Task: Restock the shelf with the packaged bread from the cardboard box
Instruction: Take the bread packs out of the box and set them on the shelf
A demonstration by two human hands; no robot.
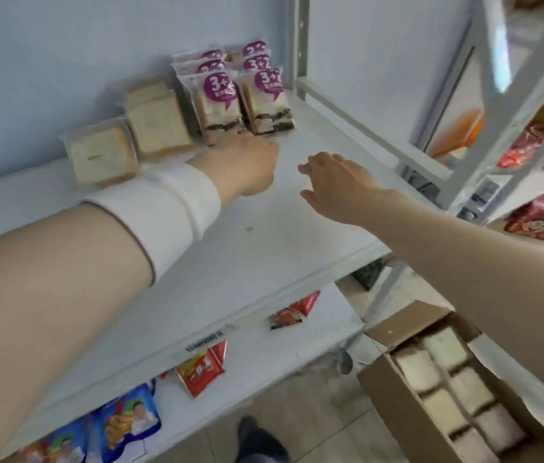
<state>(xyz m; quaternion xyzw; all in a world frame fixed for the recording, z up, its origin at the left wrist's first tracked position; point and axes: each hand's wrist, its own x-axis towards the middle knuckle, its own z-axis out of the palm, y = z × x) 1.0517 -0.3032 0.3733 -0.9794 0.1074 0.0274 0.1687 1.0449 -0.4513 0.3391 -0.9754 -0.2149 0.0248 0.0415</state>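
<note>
Packaged bread with purple "3+2" labels (220, 105) stands in two rows at the back of the white shelf (264, 245). Plain sliced-bread packs (158, 123) and another (102, 158) stand to their left. My left hand (247, 165), a white band on its wrist, rests at the foot of the front purple-label pack, fingers touching its base; whether it grips is hidden. My right hand (334, 182) hovers open over the bare shelf, holding nothing. The open cardboard box (397, 396) at the lower right holds several bread packs (444, 369).
A lower shelf (264, 355) carries red snack packets (199, 369) and blue bags (123, 419). A neighbouring rack at the right (531, 135) holds red and orange packages. A grey upright post (297, 45) stands behind the bread. A shoe (257, 439) shows on the floor.
</note>
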